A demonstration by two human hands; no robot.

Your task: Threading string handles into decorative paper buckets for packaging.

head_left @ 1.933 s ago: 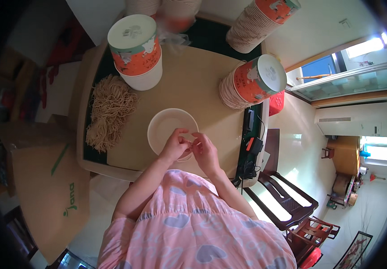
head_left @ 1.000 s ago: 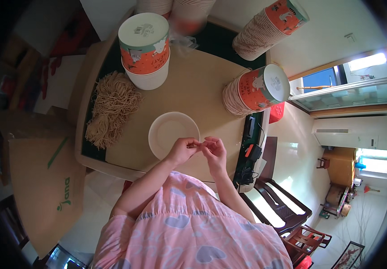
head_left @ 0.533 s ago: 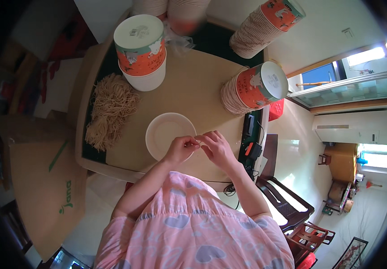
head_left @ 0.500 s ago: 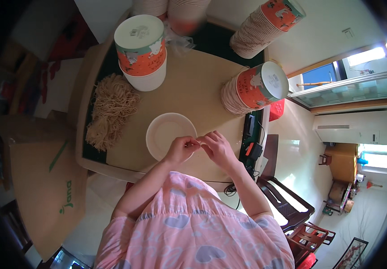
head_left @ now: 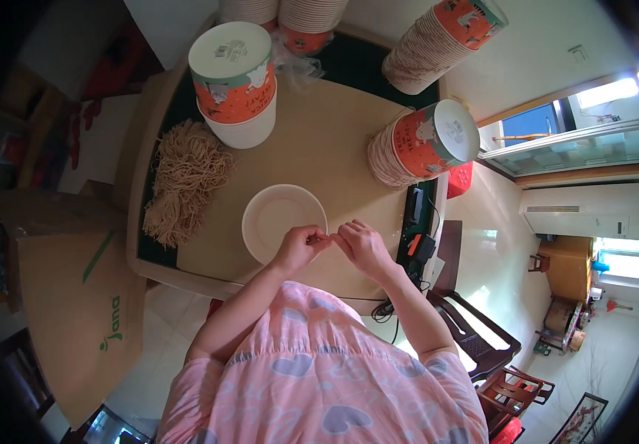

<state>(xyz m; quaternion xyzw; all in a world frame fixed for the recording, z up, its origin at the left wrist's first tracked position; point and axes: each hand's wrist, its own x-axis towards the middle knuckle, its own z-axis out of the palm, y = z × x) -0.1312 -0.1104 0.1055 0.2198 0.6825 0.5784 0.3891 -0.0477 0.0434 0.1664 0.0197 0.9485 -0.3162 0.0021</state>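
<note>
My left hand (head_left: 299, 249) is closed in a pinch over the right near rim of a white paper bucket (head_left: 266, 222), which stands mouth up in front of me. Just to its right, the fingertips of my right hand (head_left: 364, 247) are pinched too, almost meeting the left ones. Whatever lies between the fingers is too small to make out. Left of the bucket lies a loose bundle of beige strings (head_left: 186, 185). Upside-down buckets (head_left: 237, 92) with orange and green printing stand behind it.
A tilted pile of printed buckets (head_left: 430, 140) lies at the right, with a taller stack (head_left: 441, 48) farther back. Clear plastic wrap (head_left: 301, 63) sits at the rear. Dark devices with cables (head_left: 417, 222) line the table's right edge. A large cardboard box (head_left: 83, 296) stands left.
My two hands have drawn slightly apart, the right one shifting a little rightward. Both remain pinched. The bucket, the string bundle and the stacks stay in place.
</note>
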